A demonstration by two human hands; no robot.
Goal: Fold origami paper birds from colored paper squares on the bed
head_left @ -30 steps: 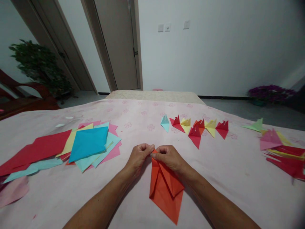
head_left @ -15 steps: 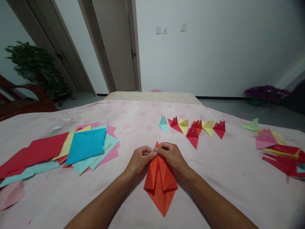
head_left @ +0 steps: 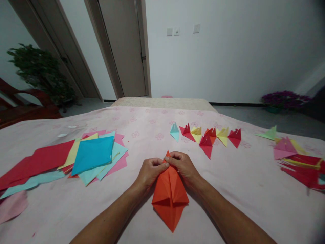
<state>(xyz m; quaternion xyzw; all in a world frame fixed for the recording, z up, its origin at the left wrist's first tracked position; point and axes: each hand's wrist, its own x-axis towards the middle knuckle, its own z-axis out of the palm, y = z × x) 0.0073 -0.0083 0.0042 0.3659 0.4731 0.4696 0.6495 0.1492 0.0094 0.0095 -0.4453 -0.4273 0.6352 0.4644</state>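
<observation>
An orange sheet of origami paper (head_left: pixel 170 200), folded into a kite-like shape with layered flaps, lies in front of me with its narrow tip pointing away. My left hand (head_left: pixel 153 171) pinches the paper's left side near that tip, thumb on top. My right hand (head_left: pixel 183 166) grips the same far end from the right, its thumb close to the left thumb. Both hands are closed, and their fingers hide part of the upper folds. The lower point of the paper rests toward me, uncovered.
Folded paper cranes (head_left: pixel 206 145) in several colours stand beyond my right hand. More folded pieces (head_left: pixel 302 166) are heaped at the far right. Loose coloured sheets (head_left: pixel 93 152) lie stacked at left on the pink flowered tablecloth (head_left: pixel 122 217).
The left flap of the orange paper has swung inward, closing the gap between the two flaps. My left thumb has slid slightly right and down; my right hand stays in place.
</observation>
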